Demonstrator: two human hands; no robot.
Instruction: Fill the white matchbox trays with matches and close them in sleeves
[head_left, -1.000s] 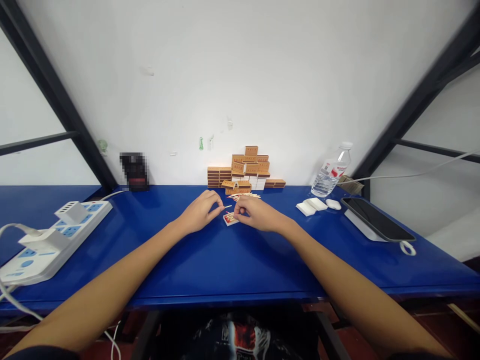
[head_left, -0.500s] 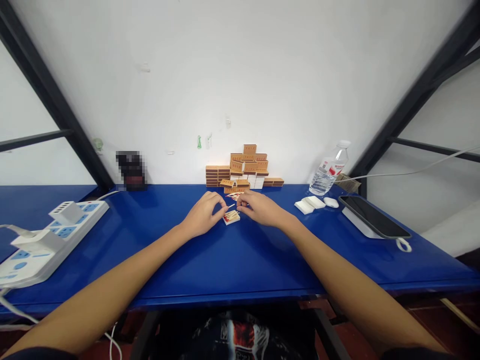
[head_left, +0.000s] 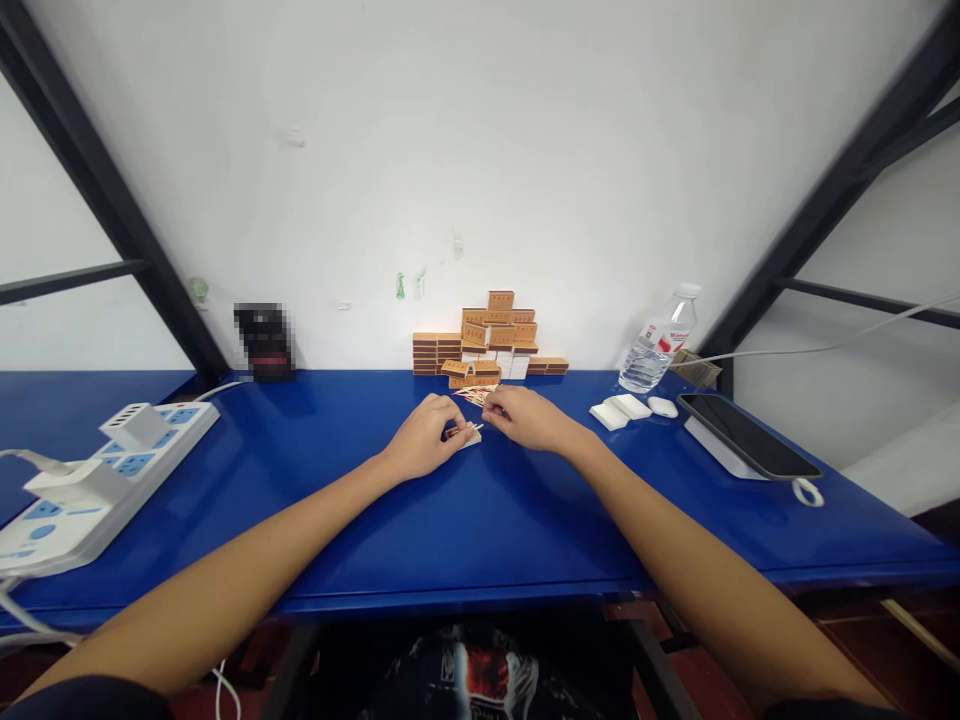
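My left hand [head_left: 426, 438] is closed in a pinch on a match [head_left: 477, 428], right over a small white matchbox tray [head_left: 471, 441]. The hand covers most of the tray and the matches in it. My right hand [head_left: 523, 416] is closed too, its fingertips together at the near edge of a pile of loose matches [head_left: 475, 396]. Whatever those fingertips hold, if anything, is too small to make out. Just behind the pile, orange-brown matchboxes [head_left: 501, 335] are stacked against the wall.
White empty-looking trays [head_left: 621, 410] and a white rounded case [head_left: 663, 407] lie right of my right hand. Farther right are a water bottle [head_left: 658, 340] and a phone [head_left: 750, 435] on a white box. A power strip [head_left: 120, 480] is at left on the blue table [head_left: 450, 540].
My left hand has moved down and slightly right, bringing the match down onto the tray. My right hand has shifted a little right, away from the tray.
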